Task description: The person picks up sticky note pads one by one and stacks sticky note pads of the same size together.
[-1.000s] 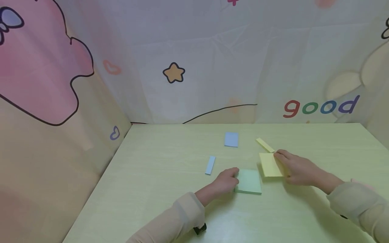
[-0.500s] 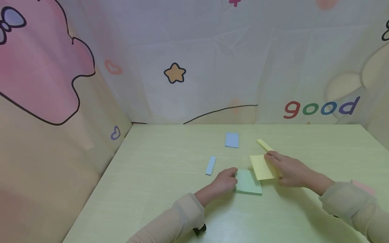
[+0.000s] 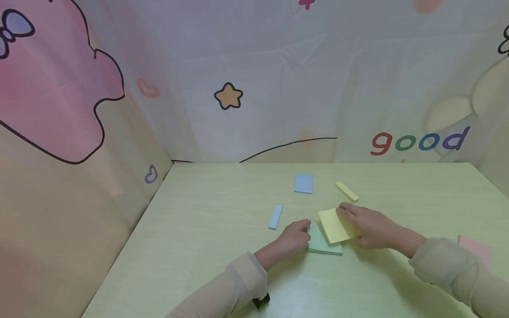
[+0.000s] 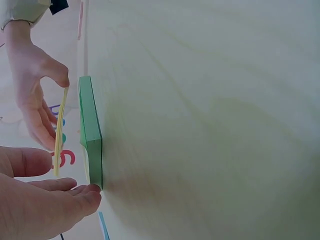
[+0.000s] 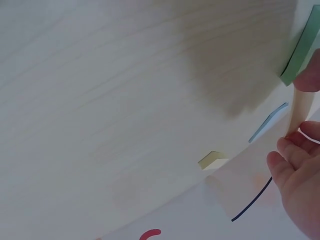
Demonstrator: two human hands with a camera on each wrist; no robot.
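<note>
A green sticky-note pad lies flat on the table. My left hand touches its left edge; in the left wrist view the fingertips meet the side of the pad while the thumb stays apart. Held tilted over the green pad is a thin yellow sticky-note pad, which hides part of it. My right hand pinches the yellow pad by its right side, thumb on one edge and fingers on the opposite one. The left wrist view shows a gap between the yellow pad and the green one.
Farther back lie a blue pad and a narrow yellow strip pad. A narrow light-blue strip pad is left of the green pad. The right sleeve partly covers a pink pad. Printed cloth rises behind the table.
My right hand has carried the yellow pad left and toward me, turning it slightly, until it overlaps the green pad. More of the pink pad shows. My left hand stays at the green pad.
</note>
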